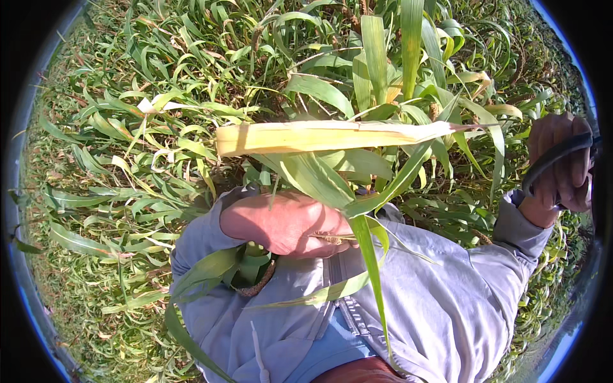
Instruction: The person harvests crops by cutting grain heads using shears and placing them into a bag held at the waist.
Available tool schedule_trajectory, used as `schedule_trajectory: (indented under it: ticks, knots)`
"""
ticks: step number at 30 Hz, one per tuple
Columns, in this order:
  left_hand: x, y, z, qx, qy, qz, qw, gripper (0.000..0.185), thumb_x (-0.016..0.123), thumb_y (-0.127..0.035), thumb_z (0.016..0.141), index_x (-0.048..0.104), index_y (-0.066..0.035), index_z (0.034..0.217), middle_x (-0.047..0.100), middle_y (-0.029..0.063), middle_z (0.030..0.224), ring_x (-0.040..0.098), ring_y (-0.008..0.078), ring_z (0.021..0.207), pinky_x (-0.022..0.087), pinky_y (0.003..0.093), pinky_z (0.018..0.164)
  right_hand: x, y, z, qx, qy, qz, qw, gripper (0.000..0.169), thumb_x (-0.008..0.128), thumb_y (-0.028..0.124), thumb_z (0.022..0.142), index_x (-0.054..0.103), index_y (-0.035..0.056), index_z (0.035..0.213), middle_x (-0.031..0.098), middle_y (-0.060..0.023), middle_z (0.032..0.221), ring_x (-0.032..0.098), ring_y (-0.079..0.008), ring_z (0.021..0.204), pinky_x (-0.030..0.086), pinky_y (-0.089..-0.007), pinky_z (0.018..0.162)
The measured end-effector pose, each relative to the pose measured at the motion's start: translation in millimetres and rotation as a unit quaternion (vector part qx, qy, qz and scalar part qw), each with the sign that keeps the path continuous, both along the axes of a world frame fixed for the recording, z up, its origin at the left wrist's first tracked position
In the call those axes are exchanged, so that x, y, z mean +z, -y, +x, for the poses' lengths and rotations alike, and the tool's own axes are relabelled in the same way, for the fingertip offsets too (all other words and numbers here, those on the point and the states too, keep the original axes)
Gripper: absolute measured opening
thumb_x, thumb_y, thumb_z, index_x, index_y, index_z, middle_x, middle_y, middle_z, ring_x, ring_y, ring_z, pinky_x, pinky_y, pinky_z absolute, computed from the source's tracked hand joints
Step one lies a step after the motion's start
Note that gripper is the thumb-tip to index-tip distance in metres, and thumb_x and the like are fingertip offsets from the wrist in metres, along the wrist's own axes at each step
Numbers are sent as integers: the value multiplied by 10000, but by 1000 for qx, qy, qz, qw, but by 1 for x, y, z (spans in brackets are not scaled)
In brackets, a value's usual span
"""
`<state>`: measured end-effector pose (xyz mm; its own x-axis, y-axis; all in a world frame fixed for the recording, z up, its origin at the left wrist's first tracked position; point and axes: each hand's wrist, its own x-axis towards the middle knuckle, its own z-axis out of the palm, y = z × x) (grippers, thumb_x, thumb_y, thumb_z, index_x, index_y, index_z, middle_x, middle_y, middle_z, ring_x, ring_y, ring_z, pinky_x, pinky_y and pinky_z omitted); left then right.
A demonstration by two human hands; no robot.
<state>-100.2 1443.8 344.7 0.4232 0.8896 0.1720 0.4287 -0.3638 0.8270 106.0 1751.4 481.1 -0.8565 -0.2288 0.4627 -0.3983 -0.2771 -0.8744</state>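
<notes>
My left hand (287,225), in front of the jacket's chest, is closed around cut or bent cereal stalks with long green leaves (318,179). A brown seed head (258,282) hangs below the wrist beside more leaves. One broad, dry yellow leaf (311,136) lies across the view above this hand. Far to the right, near the rim, my right hand (560,163) is raised, with its fingers curled around a dark curved object (558,155). Its kind is unclear, and part of it is lost in the dark edge. The hands are far apart.
Dense, leafy cereal plants (143,191) surround me, some leaves yellowed. Taller upright leaves (412,48) rise at the upper right. Several brown seed heads show among the foliage. The grey jacket (431,297) fills the lower middle, with a hanging drawstring (258,354).
</notes>
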Motion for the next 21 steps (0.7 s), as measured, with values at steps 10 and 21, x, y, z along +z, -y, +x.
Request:
schedule_trajectory:
  ticks: [10,21]
  knots:
    - [-62,-52,-77,434,-194,147,867,208,612,-193,926,574,-20,817,556,72,654,604,149,643,487,274,567,-182,50,-8,-53,277,287,915,214,665,188,863,602,-4,933,599,-44,721,547,-135,663,456,-304,598]
    - [-47,-62,-103,725,-260,-161,617,407,702,-220,767,633,2,1102,671,231,1011,641,402,922,497,439,829,-207,21,-114,-27,277,333,901,142,644,107,790,611,-13,859,584,-60,640,537,-114,544,422,-281,478]
